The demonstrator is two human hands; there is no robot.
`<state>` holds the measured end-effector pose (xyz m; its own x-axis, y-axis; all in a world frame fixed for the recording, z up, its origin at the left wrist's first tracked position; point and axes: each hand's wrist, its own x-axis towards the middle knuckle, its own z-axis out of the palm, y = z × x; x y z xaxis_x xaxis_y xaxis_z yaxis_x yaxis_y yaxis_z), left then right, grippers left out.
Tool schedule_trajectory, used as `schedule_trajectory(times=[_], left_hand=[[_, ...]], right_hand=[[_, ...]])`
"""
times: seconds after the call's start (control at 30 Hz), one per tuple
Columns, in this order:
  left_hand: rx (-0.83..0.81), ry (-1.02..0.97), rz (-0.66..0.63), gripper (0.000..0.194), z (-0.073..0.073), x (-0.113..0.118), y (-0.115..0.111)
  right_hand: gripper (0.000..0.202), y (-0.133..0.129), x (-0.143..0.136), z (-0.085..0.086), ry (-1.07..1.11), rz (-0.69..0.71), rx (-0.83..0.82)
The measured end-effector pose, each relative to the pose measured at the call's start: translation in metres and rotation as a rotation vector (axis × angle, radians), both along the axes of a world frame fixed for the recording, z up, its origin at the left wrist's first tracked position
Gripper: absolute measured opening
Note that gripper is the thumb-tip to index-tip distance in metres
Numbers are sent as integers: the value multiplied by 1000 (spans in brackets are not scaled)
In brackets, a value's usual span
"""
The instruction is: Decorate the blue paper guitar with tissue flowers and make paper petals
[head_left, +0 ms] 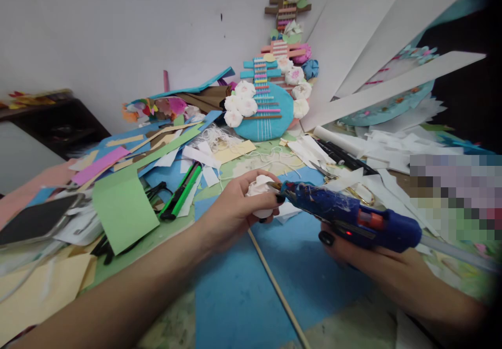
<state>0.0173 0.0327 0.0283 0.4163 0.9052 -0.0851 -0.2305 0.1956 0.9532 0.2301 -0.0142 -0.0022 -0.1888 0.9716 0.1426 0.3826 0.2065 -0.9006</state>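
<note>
Between the fingers of my left hand (231, 210) is a white paper flower (259, 188), pinched in a closed grip over the middle of the table. My right hand (376, 265) is wrapped round a blue hot glue gun (333, 202) with a small red light lit. The gun's metal nozzle touches or nearly touches the flower; I cannot tell which. A clear glue stick (455, 249) pokes out of its back end. Beneath my hands lies a blue paper sheet (235, 296), and a thin wooden stick (276, 286) crosses it below the flower.
A green box cutter (182, 192), a green paper piece (124, 210) and a phone (39, 218) lie to the left. Scissors (363, 194), black pens (337, 153) and white paper scraps are on the right. Paper guitars with flowers, one turquoise (270, 113), lean on the wall.
</note>
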Motion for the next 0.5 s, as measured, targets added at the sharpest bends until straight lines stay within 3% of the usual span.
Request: schedule_trajectory(times=[0.17, 0.33, 0.5], left_hand=[[-10, -26, 22, 22, 2, -1, 0], [-10, -56, 39, 23, 3, -1, -1], [-6, -116, 29, 20, 2, -3, -1]], right_hand=[[24, 2, -2, 4, 10, -5, 55], [18, 2, -6, 7, 113, 30, 15], [25, 1, -3, 2, 148, 22, -41]])
